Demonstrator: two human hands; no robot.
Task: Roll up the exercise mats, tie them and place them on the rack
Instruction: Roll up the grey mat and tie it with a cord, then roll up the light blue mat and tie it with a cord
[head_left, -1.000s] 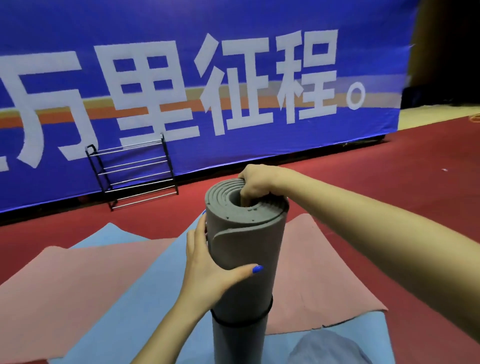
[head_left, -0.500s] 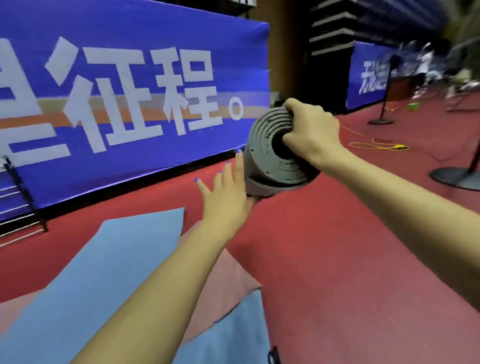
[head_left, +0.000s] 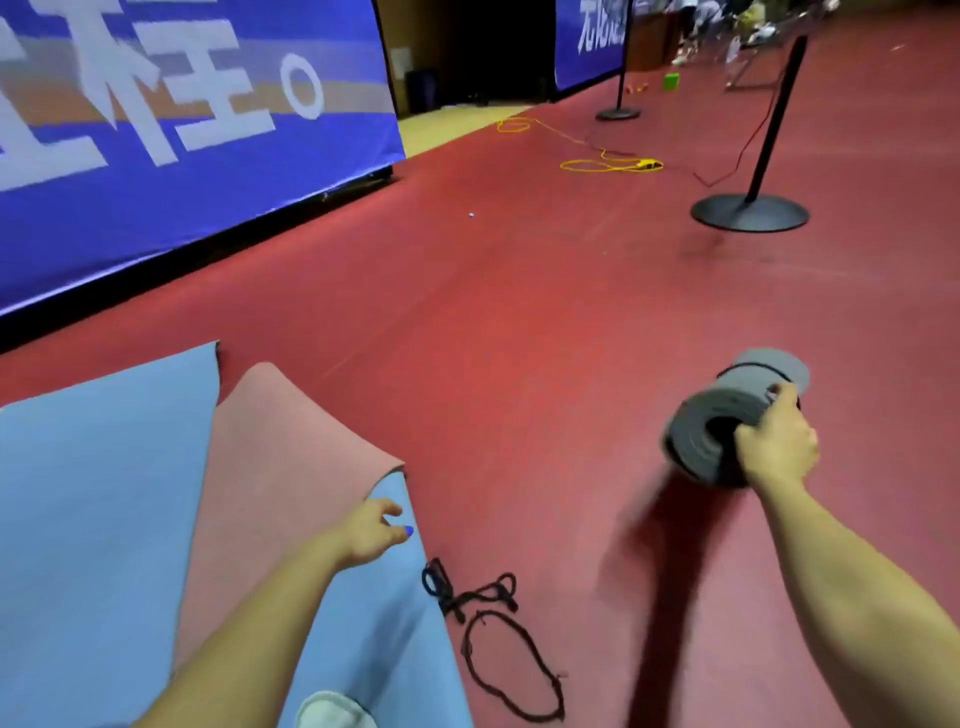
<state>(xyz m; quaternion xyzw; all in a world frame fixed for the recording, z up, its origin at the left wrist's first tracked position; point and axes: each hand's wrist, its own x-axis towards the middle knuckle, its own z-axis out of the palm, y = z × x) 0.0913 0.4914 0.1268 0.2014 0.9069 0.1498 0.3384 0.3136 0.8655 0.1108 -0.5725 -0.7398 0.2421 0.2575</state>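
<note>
- As the view swung right, the right hand (head_left: 776, 449) carried the tied grey mat (head_left: 727, 421) out to three o'clock, gripping its core.
- The left hand (head_left: 371, 530) had let go, hanging loose and empty above the blue mat (head_left: 98, 499); racking looked next.

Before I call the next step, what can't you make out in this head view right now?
- Rack: not in view.
- Grey roll: motion-blurred; right hand covers its near end, so any tie on it cannot be seen.
- Left hand: fingers blurred; whether it touches the blue mat is unclear.
- Pink mat: partly under the blue mat.
- Black cords: tangled, count unclear.
</note>
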